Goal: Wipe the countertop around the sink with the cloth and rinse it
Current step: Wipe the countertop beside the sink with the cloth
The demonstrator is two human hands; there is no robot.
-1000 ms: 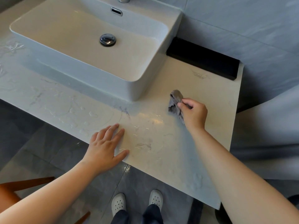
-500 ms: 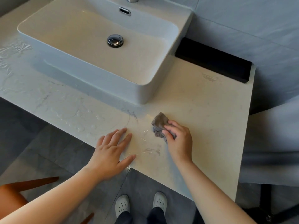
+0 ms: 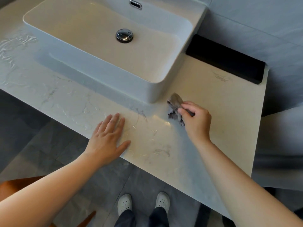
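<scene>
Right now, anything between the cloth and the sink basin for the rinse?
Only the sink's own raised wall: the cloth, gripped by the right hand, sits on the countertop beside its front right corner. The left hand lies flat, off that path.

place: bathroom, vanity area
basin: white rectangular vessel sink [image 3: 114, 82], sits on top of the counter
drain: chrome pop-up stopper [image 3: 124, 35] in the basin floor
overflow: chrome-trimmed slot [image 3: 135, 4] in the basin's back wall
counter: pale marble-look countertop [image 3: 221, 112], grey veins, wet streaks
wall: large grey wall tiles [image 3: 262, 22] behind and to the right
floor: grey stone-look floor tiles [image 3: 49, 145] below the counter edge
footwear: white perforated clogs [image 3: 125, 203] on the floor
</scene>
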